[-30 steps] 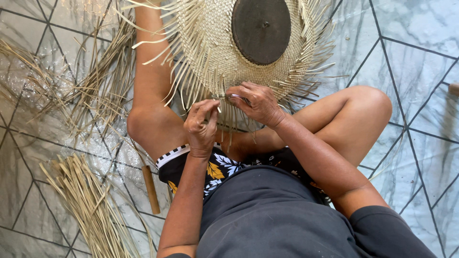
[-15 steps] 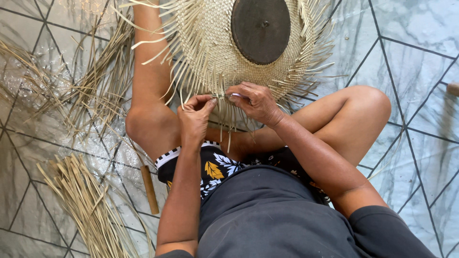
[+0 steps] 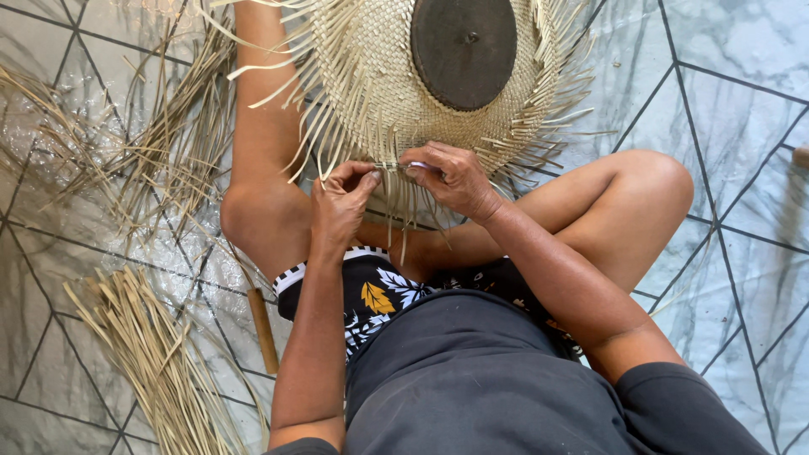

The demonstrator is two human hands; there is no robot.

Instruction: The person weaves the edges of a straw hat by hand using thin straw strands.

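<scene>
Both hands are pinching loose straw strips (image 3: 396,173) at the near rim of the woven mat (image 3: 371,76): left hand (image 3: 341,202), right hand (image 3: 451,177). Strips likely light, springy, brittle; best gripped near the weave.

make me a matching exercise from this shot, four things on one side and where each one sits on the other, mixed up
Things:
1. dark round disc
2. straw bundle
3. wooden stick
4. left hand

Places:
A. pinching a strip at the near edge of the woven straw piece
B. on the tiled floor, lower left
C. on top of the woven straw piece
D. on the floor beside the person's thigh

Pairs: 1-C, 2-B, 3-D, 4-A
</scene>
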